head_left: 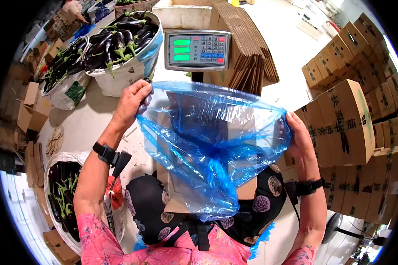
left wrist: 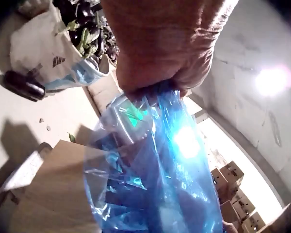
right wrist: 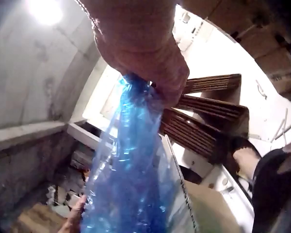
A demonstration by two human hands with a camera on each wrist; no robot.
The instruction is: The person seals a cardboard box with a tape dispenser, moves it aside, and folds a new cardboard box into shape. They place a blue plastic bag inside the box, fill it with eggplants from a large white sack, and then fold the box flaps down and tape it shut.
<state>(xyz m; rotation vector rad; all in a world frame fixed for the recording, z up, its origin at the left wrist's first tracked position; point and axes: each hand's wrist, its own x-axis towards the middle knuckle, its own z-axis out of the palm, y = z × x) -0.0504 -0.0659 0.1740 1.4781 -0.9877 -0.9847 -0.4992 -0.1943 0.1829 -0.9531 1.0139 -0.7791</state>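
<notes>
A thin blue plastic bag (head_left: 216, 154) is spread wide between the two hands, its top edge stretched across and its lower part bunched. My left hand (head_left: 135, 99) grips the bag's edge at the upper left, fingers curled round the film. At the right end, my right hand (head_left: 300, 134) holds the opposite edge, also gathered in its fingers in the right wrist view. Below the bag stands an open cardboard box (head_left: 175, 206), between the person's knees and seen partly through the film. In the left wrist view, a brown box flap (left wrist: 58, 189) shows beside the bag.
A scale display (head_left: 197, 50) stands just beyond the bag, with flattened cartons (head_left: 245, 39) behind it. Sacks of eggplants (head_left: 119, 42) are at the upper left, another sack (head_left: 64, 194) at the lower left. Printed cartons (head_left: 340, 123) are stacked on the right.
</notes>
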